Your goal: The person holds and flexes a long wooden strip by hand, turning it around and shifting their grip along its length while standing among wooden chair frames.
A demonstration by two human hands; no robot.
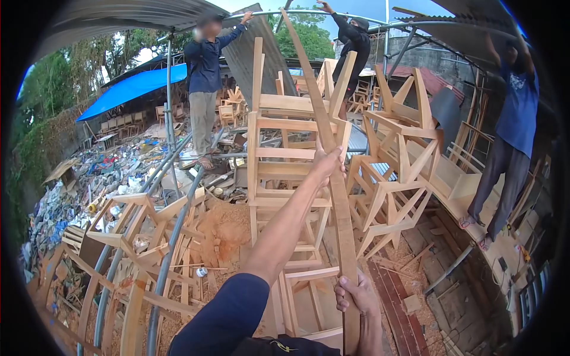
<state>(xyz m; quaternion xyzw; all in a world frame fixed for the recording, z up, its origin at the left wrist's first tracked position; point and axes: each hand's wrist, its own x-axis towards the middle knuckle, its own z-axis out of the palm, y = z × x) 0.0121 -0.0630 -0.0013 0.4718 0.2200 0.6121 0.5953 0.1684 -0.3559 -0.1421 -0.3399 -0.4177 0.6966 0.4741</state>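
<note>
Right hand (365,297), closed, is gripping one long plank (341,219) near its lower end while left hand (325,165), likewise closed, is clasping it higher, the spread grips apparently steadying its steep length, which is reaching past stacked frames (285,124) towards the overhead pipe (309,11).

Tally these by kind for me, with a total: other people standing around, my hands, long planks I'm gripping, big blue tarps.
Other people (left one, middle one, right one): 3
Your hands (left hand, right hand): 2
Long plank: 1
Big blue tarp: 1
Total: 7
</note>
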